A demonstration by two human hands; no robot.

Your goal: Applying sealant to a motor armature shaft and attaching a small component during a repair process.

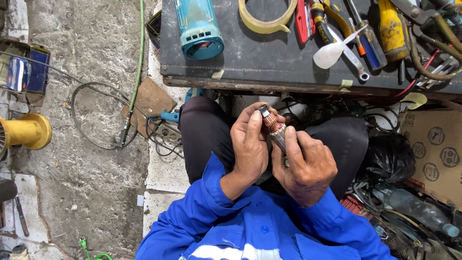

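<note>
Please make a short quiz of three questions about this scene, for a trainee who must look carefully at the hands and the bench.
1. True or false: both hands hold the motor armature above the person's lap.
2. Which thing lies on the dark workbench nearest its left end? A) teal motor housing B) roll of tape C) white squeeze bottle
3. Fill in: the left hand grips the armature near its ____ end, where the copper commutator shows.

Key
1. True; the right hand holds the lower part.
2. A
3. upper
</note>
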